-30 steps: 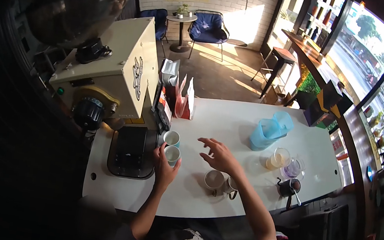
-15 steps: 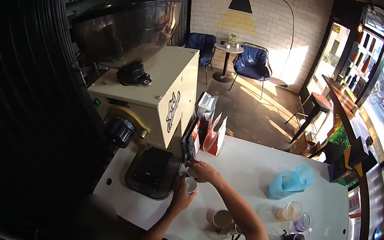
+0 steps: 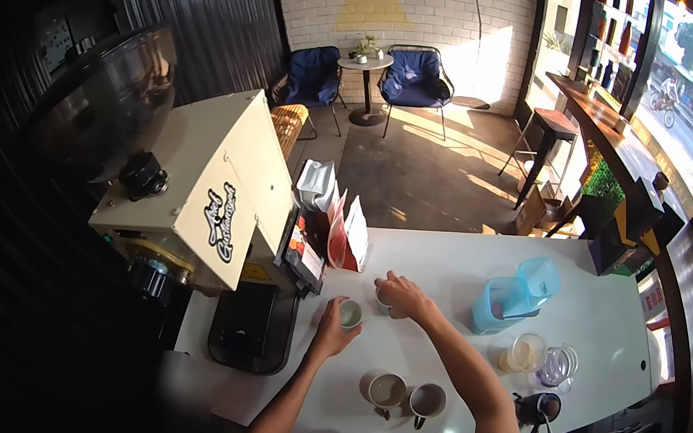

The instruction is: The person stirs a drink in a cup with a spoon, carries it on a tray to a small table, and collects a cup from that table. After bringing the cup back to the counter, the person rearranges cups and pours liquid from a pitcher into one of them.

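Note:
My left hand [image 3: 333, 336] wraps round a small white cup [image 3: 351, 315] on the white counter, beside the dark tray of the grinder. To its right, my right hand [image 3: 406, 298] grips a second small cup [image 3: 382, 306] from above; the fingers hide most of it. Nearer my body stand two larger mugs, a left mug [image 3: 386, 390] and a right mug [image 3: 427, 401], side by side with their handles toward me. What is inside the cups is hard to make out.
A cream coffee grinder [image 3: 189, 193] with a clear hopper stands left, its dark tray [image 3: 281, 341] below. Coffee bags [image 3: 348, 236] stand behind my hands. Rightward are a blue plastic container [image 3: 494, 308], clear cups [image 3: 526, 355] and a portafilter [image 3: 536, 408]. The counter [image 3: 586, 293] ends at right.
Both hands and their small cups have moved away from the tray, the right hand farther rightward, so the cups are apart. The view has turned, and the right mug now shows fully.

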A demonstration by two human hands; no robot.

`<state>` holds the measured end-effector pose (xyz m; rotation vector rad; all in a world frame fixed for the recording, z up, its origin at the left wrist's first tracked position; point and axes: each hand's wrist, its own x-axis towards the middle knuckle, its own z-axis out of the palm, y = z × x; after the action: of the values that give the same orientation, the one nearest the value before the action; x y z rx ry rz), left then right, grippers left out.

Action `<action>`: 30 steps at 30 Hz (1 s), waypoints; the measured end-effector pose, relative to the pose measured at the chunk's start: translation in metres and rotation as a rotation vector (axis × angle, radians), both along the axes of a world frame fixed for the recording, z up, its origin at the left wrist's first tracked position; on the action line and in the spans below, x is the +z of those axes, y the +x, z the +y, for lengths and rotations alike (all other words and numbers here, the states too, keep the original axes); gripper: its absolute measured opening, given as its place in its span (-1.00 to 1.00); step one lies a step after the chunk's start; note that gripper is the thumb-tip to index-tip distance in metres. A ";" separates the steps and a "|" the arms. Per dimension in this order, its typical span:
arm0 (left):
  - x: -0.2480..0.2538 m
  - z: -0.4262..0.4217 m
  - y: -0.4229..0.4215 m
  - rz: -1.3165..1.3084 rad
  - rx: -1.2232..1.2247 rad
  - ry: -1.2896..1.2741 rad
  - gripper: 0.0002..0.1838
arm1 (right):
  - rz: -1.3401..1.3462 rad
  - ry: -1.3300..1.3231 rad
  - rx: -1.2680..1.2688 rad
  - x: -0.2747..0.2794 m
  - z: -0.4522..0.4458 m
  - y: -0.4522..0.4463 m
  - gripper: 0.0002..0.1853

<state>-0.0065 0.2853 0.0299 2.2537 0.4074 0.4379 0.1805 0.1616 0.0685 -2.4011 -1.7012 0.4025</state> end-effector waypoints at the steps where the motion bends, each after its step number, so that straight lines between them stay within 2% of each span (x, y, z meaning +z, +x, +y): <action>1: 0.002 0.001 0.012 -0.012 -0.030 0.018 -0.23 | 0.007 0.008 -0.064 0.005 -0.010 0.007 -0.31; 4: 0.015 0.000 0.047 0.040 -0.104 -0.025 -0.23 | 0.015 0.044 -0.187 0.003 -0.036 0.029 -0.34; 7: 0.007 0.005 0.082 -0.005 -0.201 -0.001 -0.23 | 0.046 0.095 -0.309 -0.003 -0.054 0.046 -0.32; 9: 0.008 0.006 0.101 -0.003 -0.247 -0.017 -0.24 | 0.023 0.178 -0.266 -0.008 -0.059 0.053 -0.30; 16: 0.017 0.011 0.121 0.019 -0.348 -0.073 -0.26 | 0.020 0.173 -0.300 -0.019 -0.054 0.056 -0.36; 23: 0.014 0.013 0.123 -0.002 -0.350 -0.099 -0.27 | 0.034 0.216 -0.329 -0.020 -0.053 0.054 -0.36; 25: 0.015 0.014 0.123 0.000 -0.376 -0.099 -0.28 | 0.024 0.281 -0.333 -0.021 -0.053 0.052 -0.44; 30: 0.018 0.013 0.126 0.002 -0.386 -0.111 -0.30 | 0.000 0.269 -0.331 -0.033 -0.047 0.058 -0.41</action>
<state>0.1195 0.2981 0.0482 2.1579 -0.0070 0.2062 0.2382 0.1148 0.0357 -2.4127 -1.2310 0.1162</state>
